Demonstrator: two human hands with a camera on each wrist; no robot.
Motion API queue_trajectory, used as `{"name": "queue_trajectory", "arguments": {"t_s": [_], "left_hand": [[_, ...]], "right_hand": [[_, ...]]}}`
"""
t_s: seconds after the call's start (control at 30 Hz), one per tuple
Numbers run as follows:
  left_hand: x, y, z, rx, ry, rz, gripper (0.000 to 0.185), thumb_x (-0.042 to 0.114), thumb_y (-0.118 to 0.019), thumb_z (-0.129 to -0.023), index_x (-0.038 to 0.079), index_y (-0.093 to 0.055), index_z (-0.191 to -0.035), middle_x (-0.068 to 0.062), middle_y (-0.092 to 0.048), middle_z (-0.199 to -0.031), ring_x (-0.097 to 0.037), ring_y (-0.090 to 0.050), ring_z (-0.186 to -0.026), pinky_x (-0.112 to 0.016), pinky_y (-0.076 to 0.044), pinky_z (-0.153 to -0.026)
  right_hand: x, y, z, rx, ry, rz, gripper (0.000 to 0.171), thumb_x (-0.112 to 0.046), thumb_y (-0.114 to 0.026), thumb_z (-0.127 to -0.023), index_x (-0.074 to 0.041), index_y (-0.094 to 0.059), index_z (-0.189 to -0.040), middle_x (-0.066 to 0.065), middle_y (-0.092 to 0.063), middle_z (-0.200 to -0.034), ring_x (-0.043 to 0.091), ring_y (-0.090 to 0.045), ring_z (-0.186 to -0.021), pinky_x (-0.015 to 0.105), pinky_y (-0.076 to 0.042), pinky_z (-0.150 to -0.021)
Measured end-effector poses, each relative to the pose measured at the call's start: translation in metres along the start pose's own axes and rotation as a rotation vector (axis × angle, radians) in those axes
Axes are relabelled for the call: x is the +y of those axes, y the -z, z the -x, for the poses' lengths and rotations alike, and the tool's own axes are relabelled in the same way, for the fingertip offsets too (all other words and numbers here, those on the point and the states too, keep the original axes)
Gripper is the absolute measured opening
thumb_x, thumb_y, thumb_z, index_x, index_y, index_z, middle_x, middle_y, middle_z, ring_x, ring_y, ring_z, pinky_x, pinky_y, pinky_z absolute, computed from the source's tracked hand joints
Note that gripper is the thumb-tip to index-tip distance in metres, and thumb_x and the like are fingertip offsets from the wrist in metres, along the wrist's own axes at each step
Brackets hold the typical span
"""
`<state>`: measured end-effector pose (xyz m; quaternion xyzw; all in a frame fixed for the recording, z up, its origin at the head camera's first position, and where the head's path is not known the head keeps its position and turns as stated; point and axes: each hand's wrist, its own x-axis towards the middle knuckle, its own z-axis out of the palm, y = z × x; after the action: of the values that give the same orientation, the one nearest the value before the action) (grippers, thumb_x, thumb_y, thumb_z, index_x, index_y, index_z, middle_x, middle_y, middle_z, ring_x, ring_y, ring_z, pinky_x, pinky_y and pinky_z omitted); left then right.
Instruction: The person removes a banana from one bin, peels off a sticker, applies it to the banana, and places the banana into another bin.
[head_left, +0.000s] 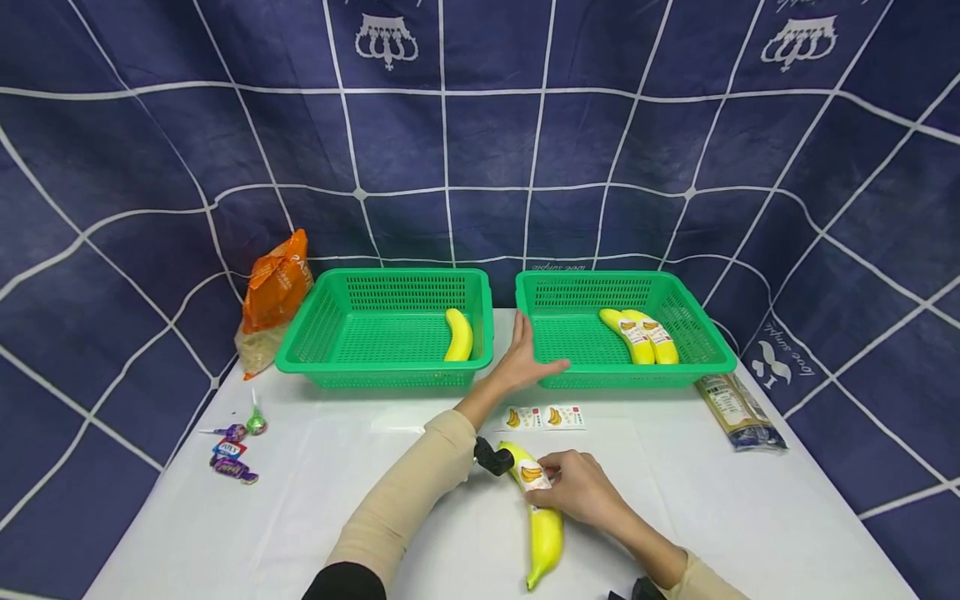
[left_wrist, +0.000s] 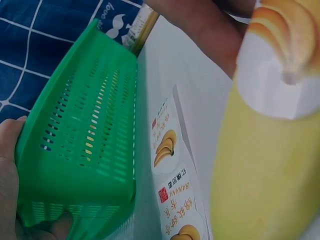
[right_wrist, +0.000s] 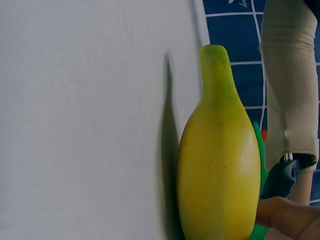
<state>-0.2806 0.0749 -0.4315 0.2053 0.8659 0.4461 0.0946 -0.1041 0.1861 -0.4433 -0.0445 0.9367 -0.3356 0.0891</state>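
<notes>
Status from my end: right hand [head_left: 581, 492] is curled on the banana [head_left: 542, 521] lying near-centre on the white table [head_left: 750, 517], fingers pinching a banana sticker [head_left: 533, 475] onto its upper part. Left hand [head_left: 525, 360] is flat, fingers straight, resting against the near-left corner of the right basket [head_left: 678, 377], holding nothing.

Progress, as I read it: right basket has two stickered bananas [head_left: 641, 336] lying side by side at the far side. Left basket [head_left: 315, 362] has one plain banana [head_left: 458, 335] against its right wall, no sticker visible. So I'd judge two done, one in hand with its label about on, one left. The sticker sheet [head_left: 545, 417] just beyond the held banana shows two stickers remaining.

Room and edges: the gap between the two baskets is narrow, and the left forearm crosses right over the banana's far end, where a black wrist-mounted unit [head_left: 491, 458] sits just beside the banana tip. That's the tight spot. Near-left and near-right of the table are open. Candies [head_left: 232, 450] sit at the left edge, an orange bag [head_left: 273, 287] far left beside the left basket, a dark packet [head_left: 738, 410] at the right, close to the table edge. All well apart from the hands.
</notes>
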Motion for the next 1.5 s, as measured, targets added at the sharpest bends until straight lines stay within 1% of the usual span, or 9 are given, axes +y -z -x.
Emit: {"name": "queue_trajectory", "arguments": {"t_s": [0.17,0.4,0.5,0.67,0.77,0.9,1.0,1.27,1.5], "left_hand": [[0.002,0.001,0.001,0.001,-0.001,0.003,0.116,0.054,-0.068,-0.084,0.008,0.011,-0.156,-0.001,0.027,-0.162,-0.032,-0.012,-0.151,-0.049,-0.032,-0.117],[0.002,0.002,0.003,0.001,-0.003,0.009,0.116,0.054,-0.068,-0.084,0.009,0.011,-0.156,-0.002,0.027,-0.162,-0.032,-0.010,-0.152,-0.049,-0.032,-0.117],[0.002,0.001,0.002,0.000,-0.001,0.015,0.116,0.054,-0.068,-0.084,0.009,0.012,-0.156,-0.001,0.027,-0.162,-0.032,-0.011,-0.152,-0.049,-0.033,-0.117],[0.000,0.001,0.002,0.008,0.008,0.031,0.116,0.053,-0.069,-0.083,0.010,0.011,-0.156,0.000,0.025,-0.162,-0.032,-0.013,-0.151,-0.049,-0.033,-0.117],[0.000,0.000,0.003,0.007,0.011,0.036,0.116,0.054,-0.069,-0.083,0.012,0.012,-0.156,0.001,0.025,-0.162,-0.031,-0.013,-0.152,-0.048,-0.032,-0.118],[0.002,0.000,0.004,0.005,0.013,0.026,0.116,0.054,-0.069,-0.083,0.012,0.012,-0.156,0.002,0.026,-0.162,-0.031,-0.012,-0.152,-0.048,-0.031,-0.118],[0.002,0.000,0.004,0.010,0.005,0.024,0.116,0.054,-0.068,-0.084,0.009,0.010,-0.156,0.000,0.026,-0.162,-0.032,-0.012,-0.151,-0.048,-0.031,-0.118],[0.002,-0.003,0.000,0.027,0.001,0.018,0.117,0.053,-0.070,-0.083,0.011,0.012,-0.155,0.001,0.027,-0.161,-0.033,-0.014,-0.151,-0.048,-0.034,-0.116],[0.000,-0.004,0.000,0.040,-0.005,0.035,0.118,0.051,-0.072,-0.081,0.006,0.007,-0.156,0.002,0.026,-0.162,-0.036,-0.018,-0.149,-0.049,-0.036,-0.115]], "right_hand": [[0.003,0.005,0.001,0.010,-0.065,-0.005,0.051,-0.031,-0.086,-0.066,-0.002,-0.074,-0.106,0.000,-0.069,-0.087,0.010,-0.055,-0.073,0.024,-0.046,-0.064],[0.003,0.002,0.003,0.020,-0.044,0.019,0.052,-0.035,-0.086,-0.067,-0.003,-0.074,-0.106,-0.003,-0.063,-0.075,0.011,-0.049,-0.067,0.022,-0.038,-0.058],[0.002,0.000,0.003,0.034,-0.034,0.035,0.050,-0.035,-0.087,-0.065,-0.004,-0.074,-0.102,-0.005,-0.061,-0.073,0.011,-0.047,-0.066,0.022,-0.036,-0.058],[-0.001,0.001,0.000,0.014,-0.015,0.060,0.034,-0.031,-0.087,-0.064,-0.008,-0.071,-0.084,-0.006,-0.048,-0.063,0.010,-0.038,-0.059,0.019,-0.025,-0.052],[-0.002,0.011,-0.001,0.005,-0.042,0.090,0.033,-0.029,-0.087,-0.064,-0.008,-0.071,-0.084,-0.005,-0.049,-0.064,0.011,-0.040,-0.061,0.021,-0.027,-0.053],[-0.004,0.037,-0.003,0.021,-0.065,0.150,0.041,-0.029,-0.087,-0.064,-0.006,-0.075,-0.096,-0.002,-0.064,-0.077,0.014,-0.052,-0.071,0.027,-0.041,-0.061],[-0.006,0.062,-0.007,0.023,-0.051,0.199,0.043,-0.029,-0.086,-0.066,-0.005,-0.075,-0.100,0.002,-0.070,-0.086,0.015,-0.057,-0.077,0.030,-0.047,-0.065],[-0.011,0.136,-0.023,-0.036,0.009,0.267,0.056,-0.033,-0.081,-0.072,0.001,-0.070,-0.116,0.008,-0.072,-0.096,0.016,-0.060,-0.079,0.027,-0.048,-0.061],[-0.015,0.198,-0.060,-0.019,0.080,0.308,0.060,-0.035,-0.081,-0.073,0.004,-0.068,-0.117,0.017,-0.073,-0.107,0.022,-0.065,-0.088,0.025,-0.048,-0.064]]}}
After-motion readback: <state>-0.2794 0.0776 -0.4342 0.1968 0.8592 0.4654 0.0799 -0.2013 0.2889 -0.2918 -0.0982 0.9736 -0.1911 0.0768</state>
